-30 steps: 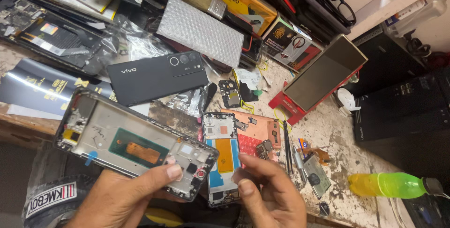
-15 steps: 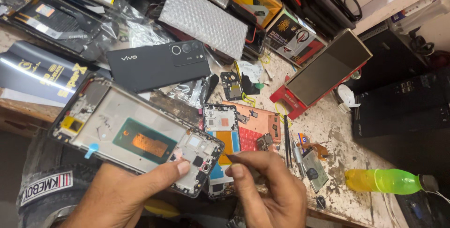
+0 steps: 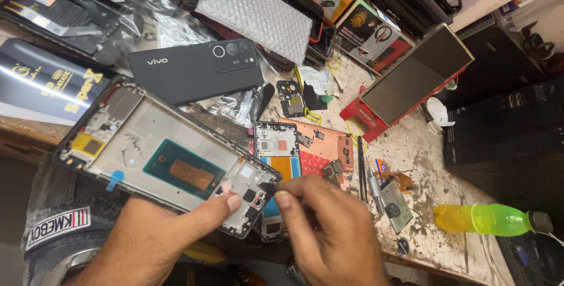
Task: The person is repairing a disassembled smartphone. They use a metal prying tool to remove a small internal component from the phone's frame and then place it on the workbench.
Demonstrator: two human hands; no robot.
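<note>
Left hand (image 3: pixel 155 236): grips phone frame (image 3: pixel 164 156) at its camera end, thumb on top.
Right hand (image 3: pixel 332 233): pinches 1 small dark part (image 3: pixel 269 188) over frame corner.
Behind: black back cover (image 3: pixel 194 69).

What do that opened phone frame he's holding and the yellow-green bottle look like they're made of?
The phone frame looks like matte grey metal with a dark rim and a coppery patch, though it could be plastic. The bottle looks like thin see-through plastic, glossy, with a dark cap.
</note>
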